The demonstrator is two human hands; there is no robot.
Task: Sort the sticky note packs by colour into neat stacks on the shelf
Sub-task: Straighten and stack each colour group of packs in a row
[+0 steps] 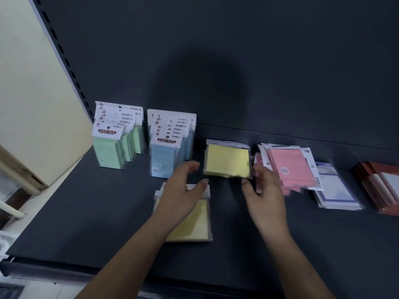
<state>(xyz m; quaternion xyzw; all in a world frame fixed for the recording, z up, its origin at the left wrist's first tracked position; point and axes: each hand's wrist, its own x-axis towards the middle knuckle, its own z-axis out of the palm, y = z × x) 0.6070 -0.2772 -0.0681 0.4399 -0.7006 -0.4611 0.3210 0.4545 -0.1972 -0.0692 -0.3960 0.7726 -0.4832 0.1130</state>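
A row of green sticky note packs [117, 143] stands upright at the back left of the dark shelf [86, 208], with a row of blue packs [170, 147] beside it. A small yellow stack [227, 159] lies flat in the middle. A messy pink pile [287, 167] lies to its right. Another yellow pack [194, 225] lies flat nearer the front edge, partly under my left hand [183, 190]. My left hand hovers open over it, fingers toward the yellow stack. My right hand [263, 190] is open between the yellow stack and the pink pile, holding nothing.
White and blue notepads [336, 190] and red-covered packs [382, 186] lie at the right end of the shelf. The dark back panel [216, 61] rises behind everything. A slotted upright [64, 59] and a cream wall [26, 93] border the left side.
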